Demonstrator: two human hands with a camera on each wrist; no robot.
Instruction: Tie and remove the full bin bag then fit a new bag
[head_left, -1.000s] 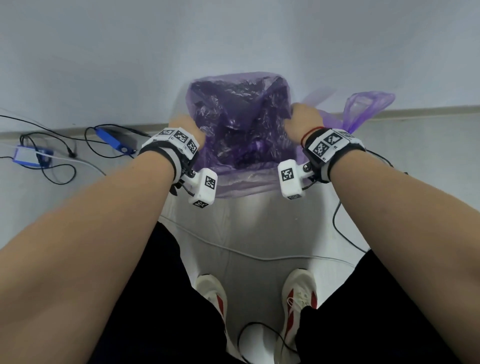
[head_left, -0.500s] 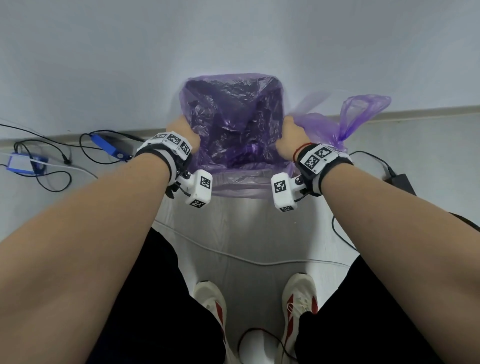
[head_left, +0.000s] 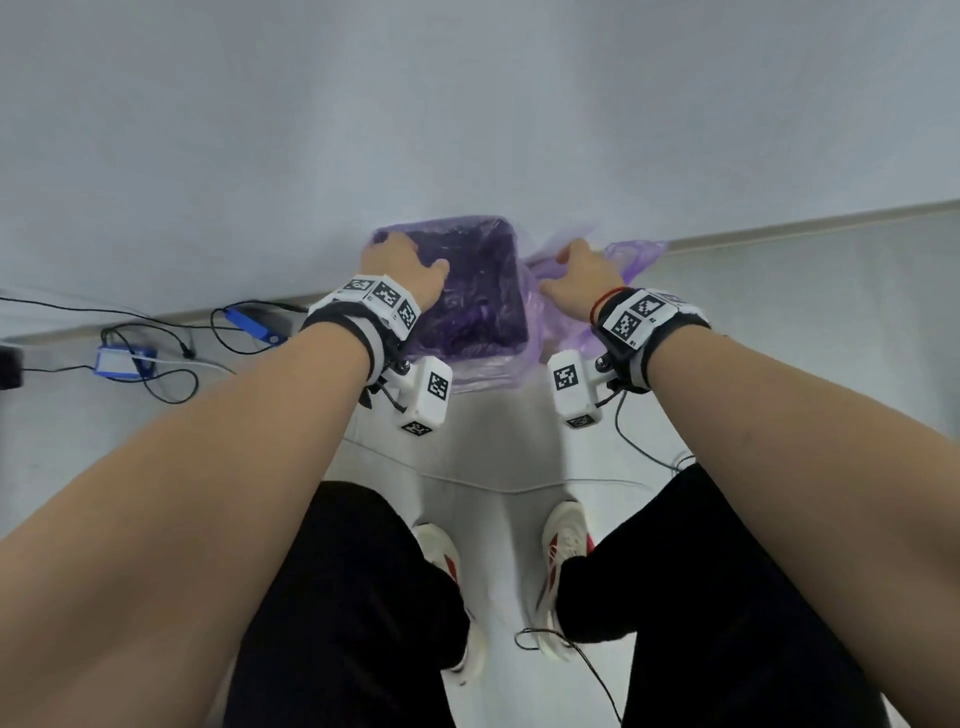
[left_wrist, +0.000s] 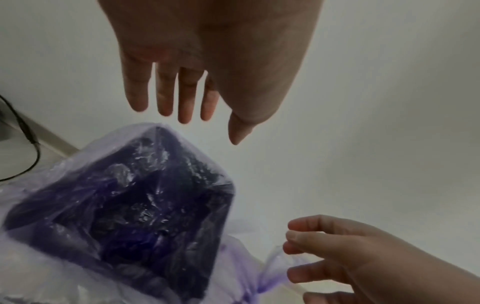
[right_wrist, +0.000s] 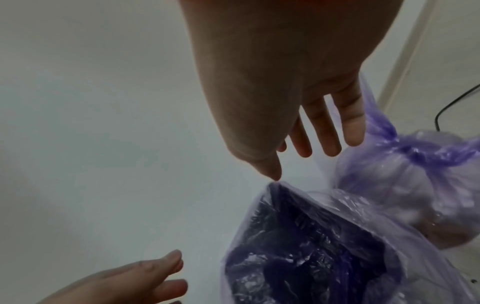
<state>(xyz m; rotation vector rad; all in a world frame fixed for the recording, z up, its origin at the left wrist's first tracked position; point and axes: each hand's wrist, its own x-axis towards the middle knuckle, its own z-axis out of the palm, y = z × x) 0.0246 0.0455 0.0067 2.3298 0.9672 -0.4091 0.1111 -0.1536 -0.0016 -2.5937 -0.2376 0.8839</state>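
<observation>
While the head view hides it, the right wrist view shows the tied bag (right_wrist: 405, 174).

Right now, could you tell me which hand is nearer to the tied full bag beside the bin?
The right hand. It hovers open over the tied bag, fingers just above its knot. The left hand is open over the bin's far left corner, on the other side.

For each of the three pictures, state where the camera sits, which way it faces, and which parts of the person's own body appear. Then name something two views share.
Head: worn on the head, facing down; shows forearms, left hand, right hand, legs and shoes.
Left wrist: looks along the left hand's straight fingers at the purple plastic liner in the bin; the right hand enters lower right.
Right wrist: looks along the right hand at the liner and the knotted purple full bag.
Shared: both wrist views show the liner.
</observation>
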